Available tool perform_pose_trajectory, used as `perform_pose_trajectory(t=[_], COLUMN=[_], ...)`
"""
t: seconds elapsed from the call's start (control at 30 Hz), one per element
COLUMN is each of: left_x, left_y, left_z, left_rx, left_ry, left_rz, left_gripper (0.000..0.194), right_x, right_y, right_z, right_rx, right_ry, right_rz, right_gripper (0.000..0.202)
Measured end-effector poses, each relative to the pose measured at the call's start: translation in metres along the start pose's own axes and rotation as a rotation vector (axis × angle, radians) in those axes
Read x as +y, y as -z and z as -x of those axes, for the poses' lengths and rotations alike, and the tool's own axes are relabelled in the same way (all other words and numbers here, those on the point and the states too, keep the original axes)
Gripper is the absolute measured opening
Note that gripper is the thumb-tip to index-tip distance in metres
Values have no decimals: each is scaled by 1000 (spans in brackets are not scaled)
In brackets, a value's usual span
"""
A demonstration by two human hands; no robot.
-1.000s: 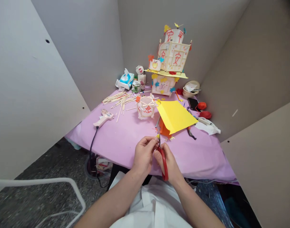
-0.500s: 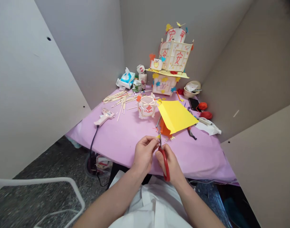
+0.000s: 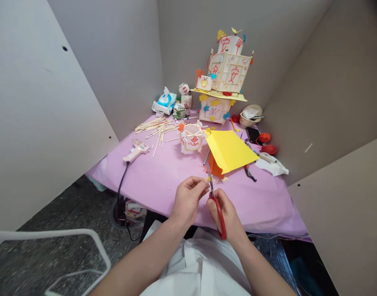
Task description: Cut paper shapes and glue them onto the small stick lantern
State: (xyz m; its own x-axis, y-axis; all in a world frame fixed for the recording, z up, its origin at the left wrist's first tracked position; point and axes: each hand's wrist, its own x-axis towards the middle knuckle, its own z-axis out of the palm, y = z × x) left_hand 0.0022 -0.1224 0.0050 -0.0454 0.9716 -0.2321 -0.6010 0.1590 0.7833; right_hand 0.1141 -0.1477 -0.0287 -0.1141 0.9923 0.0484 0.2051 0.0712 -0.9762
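Note:
Between thumb and fingers, my left hand (image 3: 190, 199) pinches a small yellow paper piece (image 3: 208, 179). My right hand (image 3: 227, 211) is wrapped round the red handles of a pair of scissors (image 3: 221, 222), whose blades point away from me and touch or nearly touch the piece. Beyond the blades a large yellow sheet (image 3: 233, 150) lies partly over orange paper (image 3: 215, 165). Small paper scraps (image 3: 223, 179) are on the purple cloth beside the blades. A small white lantern (image 3: 192, 138) with red writing stands behind my hands.
On the purple-covered table (image 3: 157, 181) are a glue gun (image 3: 136, 151) and wooden sticks (image 3: 160, 130) at left. A tall decorated lantern (image 3: 230, 74) stands at the back. Red yarn (image 3: 268, 149), a phone (image 3: 252, 135) and a bowl (image 3: 250, 116) sit at right.
My right hand and the scissors have shifted slightly right, with the handles lower and tilted more. My left hand has moved very slightly right with the yellow piece.

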Motion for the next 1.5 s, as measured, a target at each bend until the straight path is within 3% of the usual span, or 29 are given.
perform_pose_trajectory(t=[0.53,1.5], left_x=[6,7], left_y=[8,11], left_z=[-4,-5], left_rx=[-107,-177], left_ry=[15,-5], left_rz=[-204,-340], left_gripper=[13,14], right_x=[1,-10], right_y=[30,42], right_z=[9,16], right_rx=[-98,-124], right_ry=[-28,-114], right_rz=[100,206], right_gripper=[27,32])
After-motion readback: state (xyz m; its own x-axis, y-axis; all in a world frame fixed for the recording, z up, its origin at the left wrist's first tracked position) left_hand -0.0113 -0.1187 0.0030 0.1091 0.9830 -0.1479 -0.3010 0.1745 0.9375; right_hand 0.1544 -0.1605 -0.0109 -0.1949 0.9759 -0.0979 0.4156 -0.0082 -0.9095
